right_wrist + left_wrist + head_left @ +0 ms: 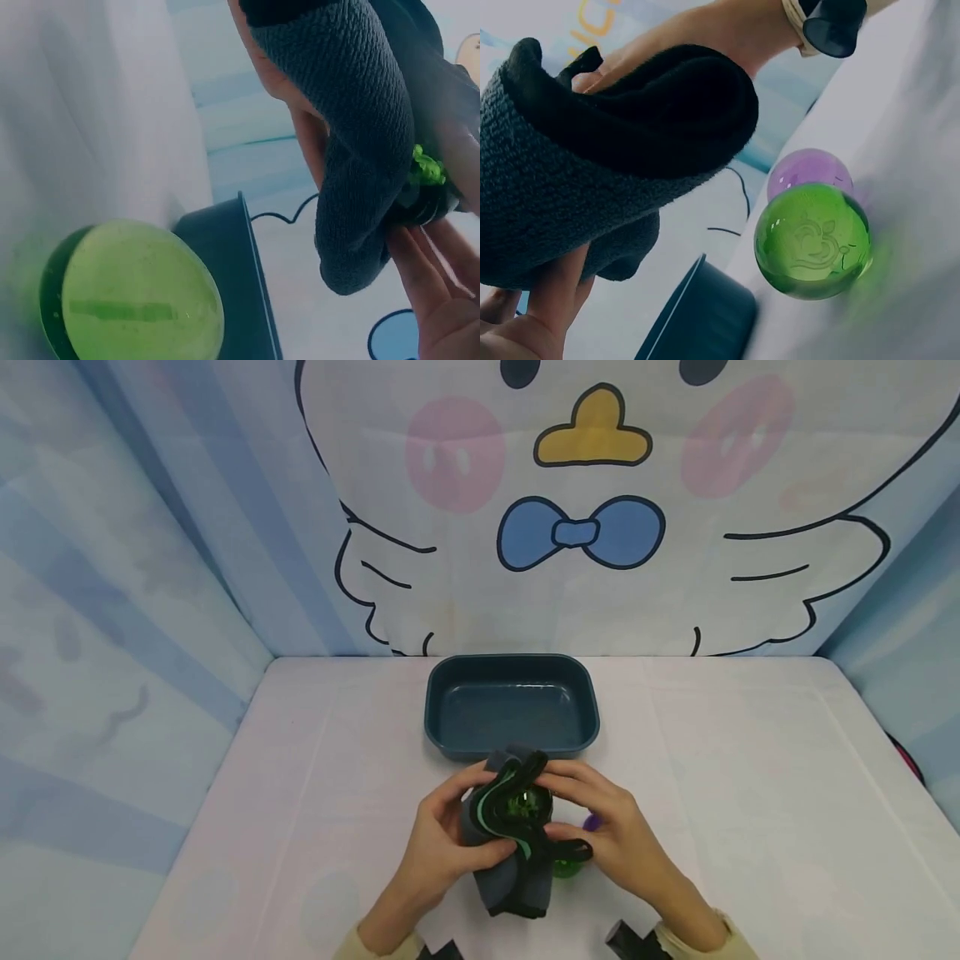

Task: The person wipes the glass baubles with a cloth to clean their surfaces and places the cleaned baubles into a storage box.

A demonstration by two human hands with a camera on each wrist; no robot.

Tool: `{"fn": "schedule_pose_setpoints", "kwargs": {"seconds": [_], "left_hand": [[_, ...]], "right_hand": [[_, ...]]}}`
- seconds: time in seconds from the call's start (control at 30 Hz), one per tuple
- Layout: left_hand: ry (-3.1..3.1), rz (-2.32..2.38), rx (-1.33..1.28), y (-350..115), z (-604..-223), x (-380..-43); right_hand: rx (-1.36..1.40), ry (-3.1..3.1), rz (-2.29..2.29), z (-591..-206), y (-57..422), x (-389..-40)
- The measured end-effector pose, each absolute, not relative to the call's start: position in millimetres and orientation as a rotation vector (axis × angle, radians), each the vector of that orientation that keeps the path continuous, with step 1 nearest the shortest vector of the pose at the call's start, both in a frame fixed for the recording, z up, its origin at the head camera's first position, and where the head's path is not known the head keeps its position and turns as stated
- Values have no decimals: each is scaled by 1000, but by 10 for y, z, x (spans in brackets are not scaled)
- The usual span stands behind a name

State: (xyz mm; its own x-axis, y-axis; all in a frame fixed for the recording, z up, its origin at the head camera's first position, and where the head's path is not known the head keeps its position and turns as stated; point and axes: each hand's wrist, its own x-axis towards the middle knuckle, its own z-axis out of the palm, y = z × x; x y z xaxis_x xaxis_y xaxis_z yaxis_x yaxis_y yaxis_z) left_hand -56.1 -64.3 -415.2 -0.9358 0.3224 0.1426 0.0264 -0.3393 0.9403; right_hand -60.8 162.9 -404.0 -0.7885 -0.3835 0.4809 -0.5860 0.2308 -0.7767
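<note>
A folded dark grey cloth (517, 885) with black edging is held up above the table's near middle. My left hand (457, 843) grips it from the left, its thumb on the near folds. Between the folds sits a clear ball (528, 804) with bright green inside, partly covered by cloth. My right hand (618, 827) holds this ball from the right, with fingertips also near the black edging. Below the hands, a green transparent ball (814, 240) and a purple ball (810, 166) rest on the table side by side; the head view shows only parts of them.
A dark teal rectangular tub (513, 739) stands just beyond the hands, toward the table's back edge. The white-covered table (750, 793) meets a printed cartoon curtain (570, 602) at the back, with more curtain on both sides.
</note>
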Motion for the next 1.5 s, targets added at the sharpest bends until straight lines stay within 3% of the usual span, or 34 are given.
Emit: {"fn": "schedule_pose_setpoints", "kwargs": {"seconds": [0.27, 0.6, 1.5], "left_hand": [[1707, 2395, 394, -623, -4129, -553], [1737, 2420, 332, -601, -4135, -553], [1668, 2348, 386, -628, -4145, -563]], "right_hand": [[768, -2281, 1806, -4054, 1555, -593], [963, -2231, 1689, -4082, 1588, -629], [856, -2275, 1736, -4053, 1588, -617]]}}
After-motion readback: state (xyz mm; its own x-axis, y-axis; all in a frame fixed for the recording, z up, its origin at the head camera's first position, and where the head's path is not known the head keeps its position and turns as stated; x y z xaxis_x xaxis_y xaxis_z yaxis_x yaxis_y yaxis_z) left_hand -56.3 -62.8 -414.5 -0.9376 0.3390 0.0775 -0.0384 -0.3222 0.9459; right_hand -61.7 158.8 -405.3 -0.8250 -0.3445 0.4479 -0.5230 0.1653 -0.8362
